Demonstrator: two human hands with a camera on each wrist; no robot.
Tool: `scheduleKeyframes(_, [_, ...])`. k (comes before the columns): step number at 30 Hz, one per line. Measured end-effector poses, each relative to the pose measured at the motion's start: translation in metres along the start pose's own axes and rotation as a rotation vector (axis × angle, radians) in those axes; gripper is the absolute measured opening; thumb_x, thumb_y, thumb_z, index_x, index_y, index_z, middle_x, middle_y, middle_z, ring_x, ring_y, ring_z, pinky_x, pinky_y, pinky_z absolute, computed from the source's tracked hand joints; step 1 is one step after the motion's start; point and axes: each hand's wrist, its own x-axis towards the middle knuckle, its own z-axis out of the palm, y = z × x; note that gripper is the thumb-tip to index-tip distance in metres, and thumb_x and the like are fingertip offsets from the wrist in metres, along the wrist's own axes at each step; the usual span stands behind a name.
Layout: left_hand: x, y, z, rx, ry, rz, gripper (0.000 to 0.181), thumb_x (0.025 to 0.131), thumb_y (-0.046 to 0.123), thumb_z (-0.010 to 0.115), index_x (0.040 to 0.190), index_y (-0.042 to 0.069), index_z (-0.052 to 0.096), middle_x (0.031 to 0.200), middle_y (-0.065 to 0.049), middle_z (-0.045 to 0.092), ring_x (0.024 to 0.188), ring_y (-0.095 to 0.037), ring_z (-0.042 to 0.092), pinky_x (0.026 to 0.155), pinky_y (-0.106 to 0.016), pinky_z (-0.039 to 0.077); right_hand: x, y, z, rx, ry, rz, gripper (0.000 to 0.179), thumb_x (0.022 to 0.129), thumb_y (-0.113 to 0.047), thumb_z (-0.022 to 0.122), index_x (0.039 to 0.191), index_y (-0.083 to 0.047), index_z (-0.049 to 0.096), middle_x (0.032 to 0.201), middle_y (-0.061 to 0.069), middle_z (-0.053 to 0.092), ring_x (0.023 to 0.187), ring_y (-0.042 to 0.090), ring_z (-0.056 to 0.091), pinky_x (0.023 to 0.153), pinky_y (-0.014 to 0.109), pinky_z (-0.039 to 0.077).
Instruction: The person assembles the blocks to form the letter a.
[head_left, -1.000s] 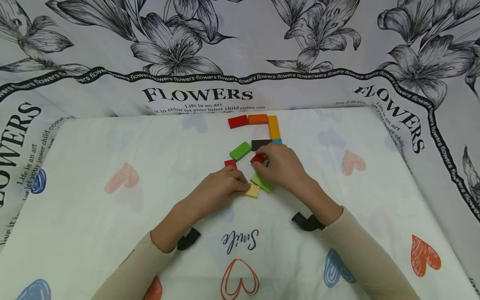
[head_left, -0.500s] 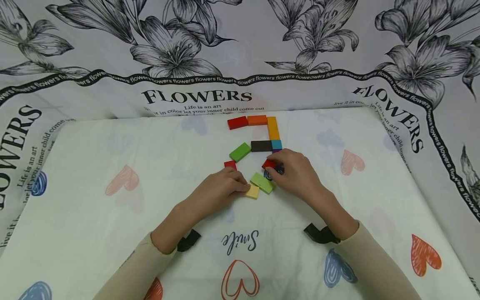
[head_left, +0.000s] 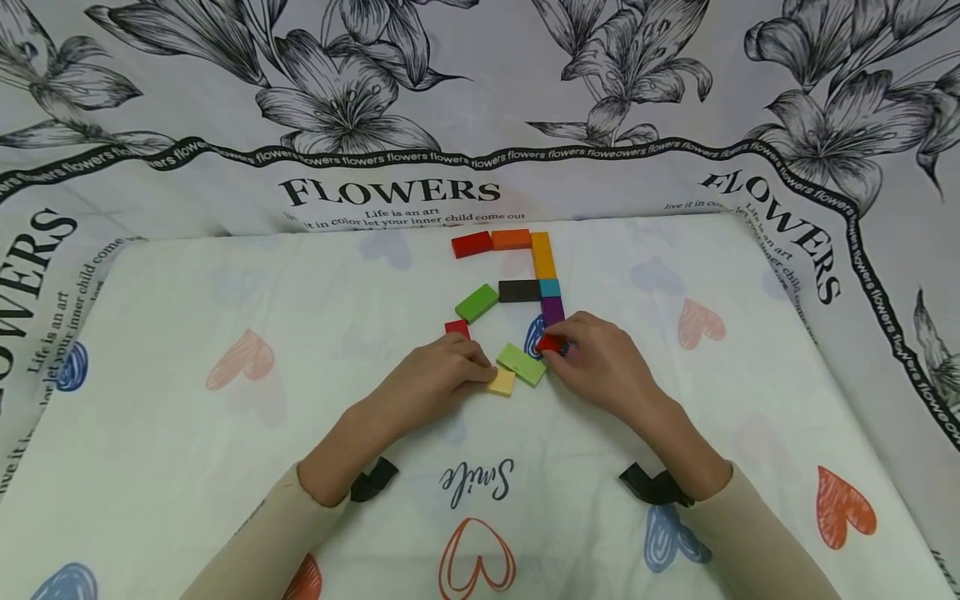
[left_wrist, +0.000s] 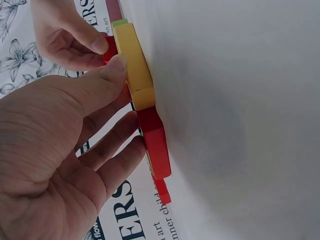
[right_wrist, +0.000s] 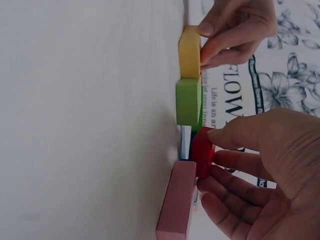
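Observation:
My right hand (head_left: 607,358) pinches a small red block (head_left: 552,342) between thumb and fingers, just below the purple block (head_left: 552,311) and right of the light green block (head_left: 521,364). In the right wrist view this red block (right_wrist: 203,152) is beside a pink block (right_wrist: 177,200), which my hand hides in the head view. My left hand (head_left: 431,375) pinches the yellow block (head_left: 501,382), its thumb on the near side. The yellow block adjoins the light green one. Another red block (head_left: 457,330) sticks out beyond the left fingers, which partly cover it.
Further blocks form a bent line toward the back: red (head_left: 472,245), orange (head_left: 512,239), amber (head_left: 542,255), cyan (head_left: 550,287), black (head_left: 519,291) and green (head_left: 477,303). They lie on a white cloth (head_left: 360,283) printed with hearts. Black wrist straps (head_left: 652,485) are on both wrists.
My right hand has carried the small red block right and toward me, uncovering the cyan and purple blocks. My left hand has stayed at the yellow block.

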Motion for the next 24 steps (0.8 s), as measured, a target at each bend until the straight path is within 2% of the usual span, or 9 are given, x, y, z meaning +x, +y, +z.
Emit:
scheduleKeyframes(7, [-0.0013, -0.0002, -0.0009, -0.005, 0.005, -0.003, 0.024, 0.096, 0.017, 0.079, 0.120, 0.016, 0.082, 0.116, 0.000, 0.078, 0.114, -0.018, 0.068, 0.098, -0.033, 0.061, -0.0029, 0.0036, 0.0019, -0.018, -0.012, -0.018, 0.035, 0.091, -0.018, 0.083, 0.123, -0.008, 0.078, 0.109, 0.010, 0.077, 0.087, 0.022, 0.067, 0.078, 0.035, 0.063])
scheduleKeyframes(24, [0.0005, -0.0005, 0.0011, 0.003, 0.005, -0.004, 0.024, 0.095, 0.017, 0.080, 0.119, 0.016, 0.083, 0.115, 0.000, 0.079, 0.115, -0.018, 0.068, 0.099, -0.033, 0.061, -0.0056, 0.0100, 0.0018, -0.069, -0.026, -0.014, 0.037, 0.090, -0.020, 0.084, 0.125, -0.009, 0.078, 0.112, 0.010, 0.078, 0.099, 0.026, 0.070, 0.085, 0.041, 0.065])
